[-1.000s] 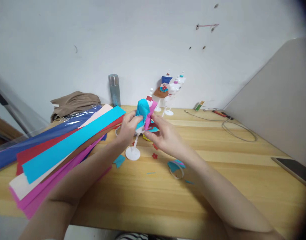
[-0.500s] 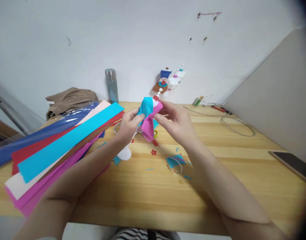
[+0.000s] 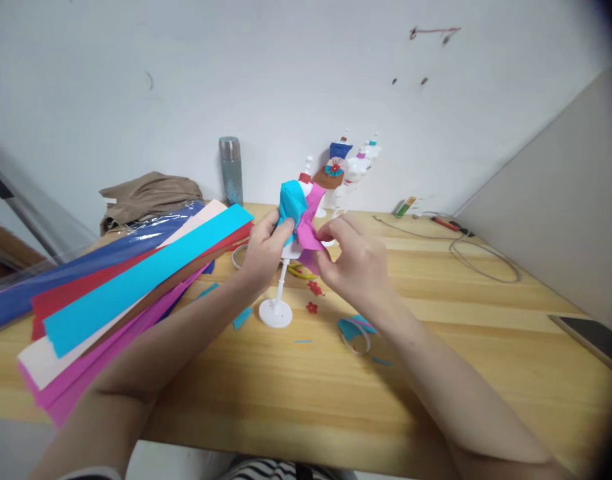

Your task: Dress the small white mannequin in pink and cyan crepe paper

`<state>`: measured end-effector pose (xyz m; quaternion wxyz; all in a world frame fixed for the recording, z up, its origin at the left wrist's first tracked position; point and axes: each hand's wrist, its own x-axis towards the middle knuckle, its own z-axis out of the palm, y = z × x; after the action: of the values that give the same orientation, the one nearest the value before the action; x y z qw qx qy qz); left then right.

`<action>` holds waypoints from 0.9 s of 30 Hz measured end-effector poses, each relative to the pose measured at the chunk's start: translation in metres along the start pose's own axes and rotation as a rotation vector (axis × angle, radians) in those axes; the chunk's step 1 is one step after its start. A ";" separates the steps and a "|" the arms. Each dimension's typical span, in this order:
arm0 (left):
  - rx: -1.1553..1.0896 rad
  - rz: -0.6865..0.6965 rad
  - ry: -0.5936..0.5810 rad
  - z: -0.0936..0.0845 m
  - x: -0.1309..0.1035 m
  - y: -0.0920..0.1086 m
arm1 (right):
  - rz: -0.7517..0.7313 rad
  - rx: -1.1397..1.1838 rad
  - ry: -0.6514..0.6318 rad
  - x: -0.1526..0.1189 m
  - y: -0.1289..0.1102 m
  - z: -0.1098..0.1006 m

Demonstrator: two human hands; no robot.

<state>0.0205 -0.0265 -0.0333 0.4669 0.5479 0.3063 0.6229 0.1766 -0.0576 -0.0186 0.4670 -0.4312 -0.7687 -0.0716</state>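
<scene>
A small white dress form on a round white base stands upright near the middle of the table, with a red band at its neck. Blue paper covers its left side and pink paper its right. My left hand grips the form's left side, the thumb pressed on the blue paper. With thumb and fingertips my right hand pinches the lower edge of the pink paper. Red paper flowers lie below the hands, beside blue scraps and a roll of clear tape.
Long coloured paper strips fan out at the left, near a brown cloth and a flask. Other small dress forms stand by the wall. A cable and a phone lie at the right.
The dress form is now upright with its stand and base in view. My right hand has moved down from the upper pink paper to its lower edge. The view has shifted slightly.
</scene>
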 end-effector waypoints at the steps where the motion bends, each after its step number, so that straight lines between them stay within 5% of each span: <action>1: -0.009 -0.007 -0.003 0.000 0.000 0.000 | 0.006 0.028 0.018 0.000 0.001 0.000; 12: -0.075 -0.021 -0.020 0.004 -0.002 0.004 | 0.333 0.527 -0.021 0.007 0.009 0.002; 22: 0.019 0.039 0.012 0.003 -0.008 0.004 | -0.058 0.297 0.120 0.001 -0.002 -0.008; 27: 0.077 0.083 0.026 0.007 -0.013 0.010 | -0.098 0.110 0.109 0.000 -0.009 -0.002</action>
<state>0.0243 -0.0435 -0.0281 0.4151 0.5697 0.3132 0.6365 0.1713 -0.0647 -0.0151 0.5270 -0.3621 -0.7652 -0.0753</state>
